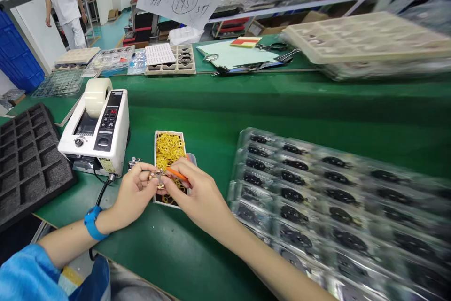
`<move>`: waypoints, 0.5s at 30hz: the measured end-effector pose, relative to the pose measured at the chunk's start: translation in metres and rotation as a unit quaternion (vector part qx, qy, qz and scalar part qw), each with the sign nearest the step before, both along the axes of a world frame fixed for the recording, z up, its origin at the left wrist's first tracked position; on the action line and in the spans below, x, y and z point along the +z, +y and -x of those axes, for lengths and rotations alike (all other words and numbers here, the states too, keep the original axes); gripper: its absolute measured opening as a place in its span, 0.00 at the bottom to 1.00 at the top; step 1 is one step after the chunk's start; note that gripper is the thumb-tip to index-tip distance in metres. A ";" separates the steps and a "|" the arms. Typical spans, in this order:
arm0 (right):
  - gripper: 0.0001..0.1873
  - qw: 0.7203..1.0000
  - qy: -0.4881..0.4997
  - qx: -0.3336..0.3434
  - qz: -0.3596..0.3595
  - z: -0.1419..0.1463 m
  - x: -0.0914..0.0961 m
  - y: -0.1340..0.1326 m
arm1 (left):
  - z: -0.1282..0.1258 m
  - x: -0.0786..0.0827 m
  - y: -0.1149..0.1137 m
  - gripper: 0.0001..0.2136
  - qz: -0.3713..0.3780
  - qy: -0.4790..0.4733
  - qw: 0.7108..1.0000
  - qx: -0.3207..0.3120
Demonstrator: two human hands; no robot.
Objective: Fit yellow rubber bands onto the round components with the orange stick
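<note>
Above a white box [155, 143] of small yellow ring-like pieces [169, 146], my two hands meet. My left hand [132, 195], with a blue band at the wrist, is closed and pinches a small shiny metal part [160, 180] at its left side. My right hand [199, 193] is closed around a thin orange stick-like tool [179, 174]. Its thumb and fingertips also press the metal part from the right. The tool's tip is near the part, and whether they touch I cannot tell. Fingers cover much of the part.
Left of the box stands a white tape dispenser [118, 134] with a cable. A black compartment tray [31, 160] lies farther left. Clear plastic trays of dark oval parts [294, 193] fill the right. Clipboard papers [232, 54] and beige trays [369, 33] line the back ledge.
</note>
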State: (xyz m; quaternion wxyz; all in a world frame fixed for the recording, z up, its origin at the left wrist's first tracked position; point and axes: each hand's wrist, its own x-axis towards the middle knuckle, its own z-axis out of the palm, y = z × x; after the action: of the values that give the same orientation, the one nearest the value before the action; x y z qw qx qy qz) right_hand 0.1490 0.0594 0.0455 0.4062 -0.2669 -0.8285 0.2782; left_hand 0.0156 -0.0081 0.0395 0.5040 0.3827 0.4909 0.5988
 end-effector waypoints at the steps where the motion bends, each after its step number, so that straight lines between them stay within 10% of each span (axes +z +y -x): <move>1: 0.09 0.999 0.012 0.007 -0.042 -0.001 -0.001 0.000 | 0.001 0.001 -0.001 0.09 -0.018 0.029 0.999 0.006; 5: 0.07 0.968 0.049 0.008 -0.246 -0.006 -0.005 0.001 | 0.008 0.004 -0.005 0.06 -0.180 0.210 0.960 0.038; 8: 0.06 0.929 0.053 0.007 -0.367 -0.012 -0.004 0.000 | 0.015 0.008 -0.008 0.09 -0.352 0.359 0.863 0.053; 15: 0.11 0.885 0.052 0.041 -0.461 -0.021 0.011 -0.003 | 0.019 0.013 -0.007 0.06 -0.486 0.500 0.707 0.123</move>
State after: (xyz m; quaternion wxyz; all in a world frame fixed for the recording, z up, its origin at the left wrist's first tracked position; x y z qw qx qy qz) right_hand 0.1698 0.0567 0.0563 0.5142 -0.0001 -0.8511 -0.1056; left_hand -0.0038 -0.0156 0.0529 -0.1488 0.7541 0.3549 0.5322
